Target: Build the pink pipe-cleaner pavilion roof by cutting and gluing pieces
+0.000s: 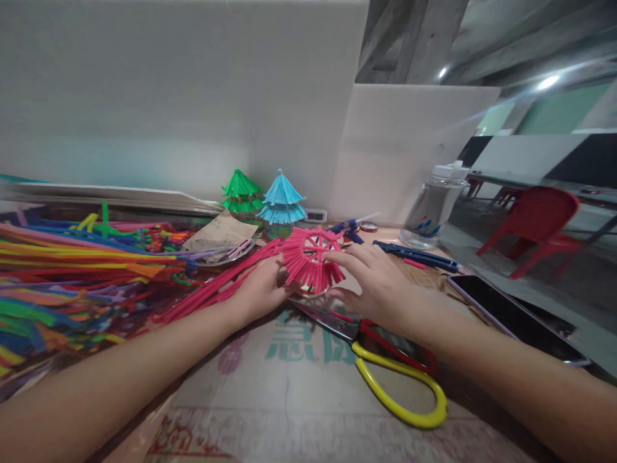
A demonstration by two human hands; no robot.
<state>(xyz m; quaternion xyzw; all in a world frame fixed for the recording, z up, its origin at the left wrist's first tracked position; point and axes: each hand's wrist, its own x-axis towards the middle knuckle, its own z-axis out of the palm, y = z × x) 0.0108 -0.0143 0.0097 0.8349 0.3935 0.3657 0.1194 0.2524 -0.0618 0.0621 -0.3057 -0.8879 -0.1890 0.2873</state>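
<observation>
A pink pipe-cleaner roof (299, 265), a ring of fringe with crossing spokes over its open middle, is tilted toward me above the cardboard. My left hand (260, 286) is closed at its left edge, the fingertips partly hidden behind the fringe. At the right edge my right hand (378, 276) has its fingers spread, the index fingertip by the spokes. Scissors (402, 408) with yellow and red handles lie below, blades toward the roof. Loose pink pipe cleaners (202, 297) run beside my left hand. Behind stand a green tiered pavilion (241, 190) and a blue one (282, 196).
Many coloured pipe cleaners (72, 263) cover the left side, near a dish (231, 259) with brown paper. On the right are a blue glue gun (349, 228), a dark blue cutter (417, 255), a water bottle (429, 209) and a phone (515, 318). A white panel (193, 96) stands behind.
</observation>
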